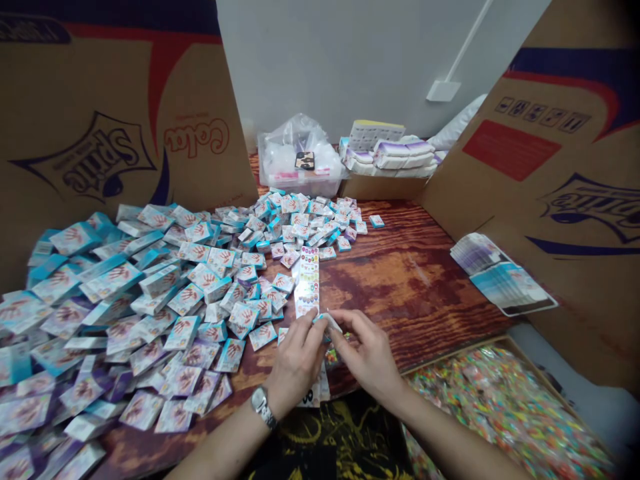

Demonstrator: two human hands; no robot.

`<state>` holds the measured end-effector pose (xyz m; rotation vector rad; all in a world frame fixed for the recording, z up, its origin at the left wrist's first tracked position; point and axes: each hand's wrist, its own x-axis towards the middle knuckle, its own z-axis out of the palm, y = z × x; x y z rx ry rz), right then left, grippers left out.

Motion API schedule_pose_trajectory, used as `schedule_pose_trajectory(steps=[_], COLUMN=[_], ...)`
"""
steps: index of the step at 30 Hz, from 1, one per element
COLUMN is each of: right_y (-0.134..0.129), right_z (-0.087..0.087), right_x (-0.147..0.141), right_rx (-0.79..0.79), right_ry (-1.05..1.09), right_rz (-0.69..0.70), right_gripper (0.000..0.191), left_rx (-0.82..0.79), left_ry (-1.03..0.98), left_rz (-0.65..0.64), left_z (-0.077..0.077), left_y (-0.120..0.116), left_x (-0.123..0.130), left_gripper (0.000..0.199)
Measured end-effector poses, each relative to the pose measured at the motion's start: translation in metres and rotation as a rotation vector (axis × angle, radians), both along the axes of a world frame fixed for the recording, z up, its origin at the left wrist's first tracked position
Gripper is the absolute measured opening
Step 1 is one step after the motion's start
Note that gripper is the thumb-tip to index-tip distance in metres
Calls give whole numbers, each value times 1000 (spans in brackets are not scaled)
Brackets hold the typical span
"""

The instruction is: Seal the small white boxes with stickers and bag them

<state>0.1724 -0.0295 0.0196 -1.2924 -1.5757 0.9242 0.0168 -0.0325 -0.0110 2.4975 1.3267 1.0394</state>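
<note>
L hand (pixel 295 363) and R hand (pixel 367 350) meet mid-worktop, fingers bent, tips pressed together & pinching a small teal-and-white box (pixel 327 323) from both sides; box partly hidden by fingers. Wristwatch (pixel 263 405) on L wrist, metal band. Long sticker strip (pixel 309 280) w/ rows of colored dots lies just ahead of hands, its near end almost touching L fingers. White printed sheet (pixel 314 393) sits under hands, mostly covered. Few tiny colored bits (pixel 331 357) right below pinch pt, too small to tell what.

Big heap of small boxes (pixel 150 300), white & teal w/ red handprint design, spreads left of L hand & runs ahead past strip, nearest ones just beside L hand. Red-brown wood worktop (pixel 410 280) bare-ish right of strip. Shallow tray (pixel 505 407) of colorful small packets sits right of R hand, near forearm. Stack of printed cards (pixel 503 275) further ahead-right, against cardboard sheet (pixel 545 133). 2nd cardboard sheet (pixel 110 113) stands behind heap. Clear plastic bin (pixel 300 160) w/ plastic bag far ahead of hands.
</note>
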Motion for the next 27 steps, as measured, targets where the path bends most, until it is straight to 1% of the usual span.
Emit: schedule_pose_trajectory(steps=[2, 4, 6, 8, 11, 13, 16, 18, 21, 24, 25, 27], right_y=[-1, -1, 0, 3, 7, 10, 11, 7, -4, -16, -18, -17], right_z=[6, 9, 8, 5, -2, -4, -3, -1, 0, -5, -7, -12], right_x=[0, 1, 0, -1, -4, -5, -4, -4, -9, -16, -16, -9], right_rx=[26, 17, -7, -59, -169, -196, -113, -21, 132, 287, 297, 228], right_ry=[-27, 30, 75, 116, 187, 193, 84, -23, -140, -210, -219, -204], right_rz=[40, 72, 97, 84, 21, -7, -9, -2, -15, -17, 0, 80], right_gripper=[16, 17, 17, 15, 13, 13, 8, 12, 23, 34, 35, 34], left_rx=[3, 8, 15, 14, -15, -36, -51, -51, -37, -46, -58, -81], left_ry=[1, -1, -5, -6, 5, 16, 39, 73, 163, 265, 291, 321], left_rz=[11, 22, 24, 38, 78, 75, 41, 38, 94, 191, 212, 208], left_z=[0, -1, -3, -5, -8, -8, -7, -5, -3, -1, -1, -1], left_y=[0, 1, 1, 0, -1, -1, -1, -1, 0, -1, -2, -2], left_x=[0, 1, 1, 1, 1, 1, 1, 2, 6, 11, 11, 9], left_gripper=[37, 37, 40, 46, 55, 57, 59, 61, 64, 64, 63, 63])
